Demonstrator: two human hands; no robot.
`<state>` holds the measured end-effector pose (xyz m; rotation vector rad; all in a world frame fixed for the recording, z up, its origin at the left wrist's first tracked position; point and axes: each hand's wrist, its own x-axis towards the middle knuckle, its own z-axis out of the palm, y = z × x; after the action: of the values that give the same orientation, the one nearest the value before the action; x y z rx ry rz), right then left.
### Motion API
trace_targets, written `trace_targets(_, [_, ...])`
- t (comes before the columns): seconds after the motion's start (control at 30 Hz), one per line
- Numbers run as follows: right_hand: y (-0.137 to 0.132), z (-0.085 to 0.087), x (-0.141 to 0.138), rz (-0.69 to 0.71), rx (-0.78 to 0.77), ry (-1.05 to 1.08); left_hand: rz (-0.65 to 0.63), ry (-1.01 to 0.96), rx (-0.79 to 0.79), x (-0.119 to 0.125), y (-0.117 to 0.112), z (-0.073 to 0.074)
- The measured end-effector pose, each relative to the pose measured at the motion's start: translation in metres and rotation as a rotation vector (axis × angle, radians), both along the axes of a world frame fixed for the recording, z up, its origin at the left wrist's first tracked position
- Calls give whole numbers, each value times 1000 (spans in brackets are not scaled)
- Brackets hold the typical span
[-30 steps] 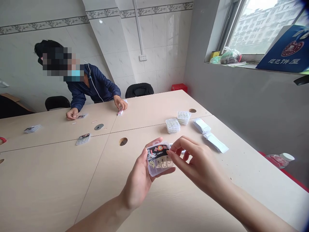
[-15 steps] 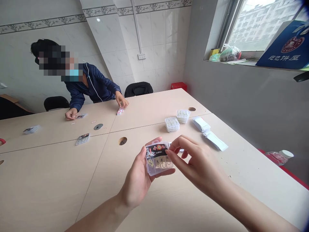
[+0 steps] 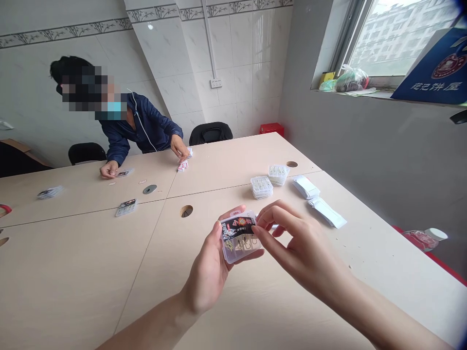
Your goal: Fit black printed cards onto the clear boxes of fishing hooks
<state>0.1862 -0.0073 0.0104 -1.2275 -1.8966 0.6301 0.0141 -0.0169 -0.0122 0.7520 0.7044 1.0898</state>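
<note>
currently, the left hand (image 3: 207, 265) grips a clear plastic hook box with black label (image 3: 239, 240); the half-closed right hand (image 3: 301, 240) touches its edge.

The left hand (image 3: 206, 269) and right hand (image 3: 301, 245) are bare and slender, with long, thin fingers (image 3: 280, 210). The left forearm (image 3: 149, 329) and right forearm (image 3: 386, 316) are bare too, with no sleeve in view.

- White glazed wall tiles (image 3: 233, 63) under a leaf-patterned border (image 3: 65, 33), with a wall socket (image 3: 216, 83)
- Grey plastered wall (image 3: 365, 160) below a daylit window (image 3: 386, 43)
- Black chair (image 3: 210, 133) near the tiles
- Red plastic stool (image 3: 271, 129) in the corner
</note>
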Motion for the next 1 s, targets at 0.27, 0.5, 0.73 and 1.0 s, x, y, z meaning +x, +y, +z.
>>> trace_targets(0.27, [-3,-1,-1,-16,17,-18,-1,31,17,0,0,0])
trace_targets(0.5, [-5,-3,-3,-59,108,-89,2,40,13,0,-1,-2])
trace_targets(0.73, [-9,-1,-6,-98,164,-151,-16,53,8,-1,-2,-1])
trace_targets(1.0, [-10,-2,-5,-90,198,-202,-18,42,7,-1,-2,-1])
